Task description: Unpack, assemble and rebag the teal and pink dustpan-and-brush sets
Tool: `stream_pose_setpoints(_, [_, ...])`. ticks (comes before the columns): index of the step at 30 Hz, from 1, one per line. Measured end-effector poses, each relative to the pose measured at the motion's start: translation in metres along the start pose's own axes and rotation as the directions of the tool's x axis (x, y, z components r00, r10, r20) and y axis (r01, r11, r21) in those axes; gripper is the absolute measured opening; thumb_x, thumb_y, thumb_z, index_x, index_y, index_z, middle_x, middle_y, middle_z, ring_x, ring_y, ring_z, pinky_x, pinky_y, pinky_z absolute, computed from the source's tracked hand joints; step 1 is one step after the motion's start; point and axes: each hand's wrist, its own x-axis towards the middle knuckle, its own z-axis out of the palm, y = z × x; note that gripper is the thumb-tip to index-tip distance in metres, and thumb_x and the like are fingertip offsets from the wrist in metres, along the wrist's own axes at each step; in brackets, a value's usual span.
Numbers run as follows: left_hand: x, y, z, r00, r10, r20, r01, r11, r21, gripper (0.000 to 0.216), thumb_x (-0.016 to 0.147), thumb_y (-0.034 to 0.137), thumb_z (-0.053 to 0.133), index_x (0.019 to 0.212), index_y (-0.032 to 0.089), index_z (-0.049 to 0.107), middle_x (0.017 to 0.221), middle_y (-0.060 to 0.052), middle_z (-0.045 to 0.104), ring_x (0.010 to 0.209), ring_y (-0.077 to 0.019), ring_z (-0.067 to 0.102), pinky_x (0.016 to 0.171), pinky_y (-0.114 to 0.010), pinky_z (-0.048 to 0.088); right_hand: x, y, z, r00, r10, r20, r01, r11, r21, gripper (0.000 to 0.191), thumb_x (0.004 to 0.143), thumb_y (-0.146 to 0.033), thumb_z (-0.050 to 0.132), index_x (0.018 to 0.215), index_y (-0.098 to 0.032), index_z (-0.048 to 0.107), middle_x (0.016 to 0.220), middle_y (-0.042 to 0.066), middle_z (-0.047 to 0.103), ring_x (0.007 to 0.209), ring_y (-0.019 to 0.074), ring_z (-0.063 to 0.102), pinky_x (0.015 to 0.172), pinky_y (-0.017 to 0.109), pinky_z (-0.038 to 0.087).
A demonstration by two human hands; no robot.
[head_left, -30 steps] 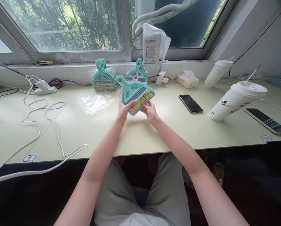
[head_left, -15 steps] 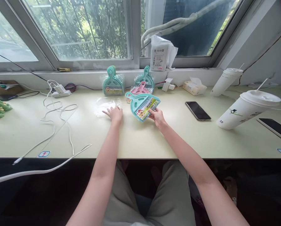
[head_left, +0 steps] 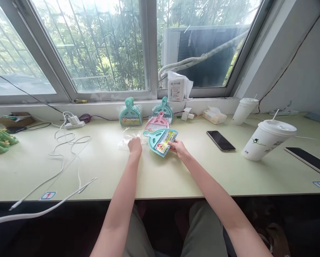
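The teal dustpan set (head_left: 160,141) sits low over the pale green desk (head_left: 176,178), gripped at its near right edge by the right hand (head_left: 177,147), its long axis running from the handle at the upper left to the wide mouth at the lower right, so it lies just right of the left hand (head_left: 135,145). That left hand is nearer the clear plastic bag (head_left: 130,139), lying directly left of the set, and rests curled on it (whether it pinches the film I cannot tell). The set is a small ribbed pan with a brush tucked in and a bright paper label across the mouth.
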Motion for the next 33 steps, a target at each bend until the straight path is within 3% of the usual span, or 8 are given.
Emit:
stream_pose_setpoints(3, [-0.002,0.005,-0.005,0.994,0.038,-0.102,-0.04,0.999,-0.015,0.043,0.076,0.0,0.036,0.1,0.015,0.07,0.099,-0.018,0.065,0.098,-0.0299,0.062,0.085,-0.041,0.047,0.002,-0.005,-0.006,1.0,0.018,0.003,-0.018,1.0,0.001,0.01,0.074,-0.008,0.066,0.083,-0.014,0.065,0.08,0.007,0.073,0.07,0.0179,0.071,0.07,0.031,0.06])
stream_pose_setpoints(8, [-0.009,0.016,-0.004,0.966,0.095,-0.241,-0.153,0.961,-0.232,0.05,0.081,0.002,0.033,0.118,0.02,0.062,0.117,-0.015,0.061,0.106,-0.0293,0.059,0.089,-0.04,0.046,0.004,-0.01,-0.013,1.0,-0.027,0.015,0.026,0.999,0.039,0.011,0.075,-0.008,0.065,0.085,-0.014,0.066,0.083,0.008,0.074,0.073,0.0195,0.071,0.073,0.033,0.06])
stream_pose_setpoints(13, [-0.016,0.028,-0.003,0.94,0.196,-0.279,-0.297,0.872,-0.388,0.055,0.082,0.005,0.038,0.132,0.026,0.049,0.121,-0.01,0.061,0.11,-0.0275,0.057,0.091,-0.041,0.047,0.001,-0.003,-0.005,0.998,-0.068,0.002,0.068,0.995,0.066,0.013,0.072,-0.01,0.07,0.083,-0.015,0.065,0.083,0.007,0.073,0.075,0.0203,0.071,0.076,0.036,0.061])
stream_pose_setpoints(18, [-0.023,0.032,-0.014,0.902,0.098,-0.421,-0.31,0.826,-0.47,0.052,0.087,0.009,0.036,0.134,0.028,0.045,0.125,-0.009,0.057,0.125,-0.0261,0.045,0.1,-0.043,0.04,-0.003,-0.006,-0.001,0.983,-0.168,-0.073,0.173,0.982,0.073,0.015,0.073,-0.012,0.068,0.087,-0.016,0.064,0.088,0.005,0.073,0.079,0.0196,0.071,0.076,0.036,0.061])
stream_pose_setpoints(23, [-0.022,0.029,-0.017,0.886,0.119,-0.449,-0.345,0.816,-0.464,0.054,0.086,0.006,0.031,0.135,0.027,0.039,0.122,-0.007,0.059,0.125,-0.0215,0.045,0.112,-0.045,0.024,-0.004,-0.012,-0.005,0.983,-0.169,-0.066,0.174,0.982,0.074,0.015,0.073,-0.012,0.069,0.086,-0.016,0.063,0.09,0.006,0.072,0.08,0.0198,0.07,0.078,0.038,0.061])
stream_pose_setpoints(29, [-0.032,0.05,-0.009,0.878,0.251,-0.408,-0.467,0.636,-0.614,0.054,0.087,0.009,0.035,0.139,0.024,0.029,0.124,-0.011,0.056,0.127,-0.02,0.042,0.11,-0.044,0.027,-0.005,-0.001,0.005,0.989,-0.143,0.025,0.14,0.987,0.084,0.013,0.074,-0.013,0.068,0.085,-0.016,0.064,0.089,0.006,0.072,0.076,0.0188,0.07,0.075,0.036,0.061])
stream_pose_setpoints(31, [-0.037,0.058,-0.011,0.888,0.185,-0.42,-0.444,0.583,-0.68,0.052,0.087,0.017,0.045,0.137,0.024,0.032,0.134,-0.012,0.048,0.135,-0.0218,0.033,0.112,-0.044,0.022,-0.006,0.004,0.008,0.986,-0.165,-0.013,0.165,0.977,0.136,0.014,0.073,-0.014,0.069,0.085,-0.016,0.063,0.091,0.005,0.072,0.077,0.0181,0.069,0.075,0.035,0.061])
stream_pose_setpoints(33, [-0.04,0.063,-0.014,0.883,-0.081,-0.463,-0.352,0.538,-0.766,0.062,0.083,0.03,0.057,0.139,0.025,0.028,0.148,-0.012,0.029,0.142,-0.0236,0.017,0.115,-0.043,0.015,-0.007,0.006,0.01,0.983,-0.178,-0.051,0.184,0.964,0.191,0.016,0.072,-0.017,0.071,0.087,-0.016,0.063,0.092,0.005,0.071,0.079,0.0176,0.069,0.078,0.035,0.06])
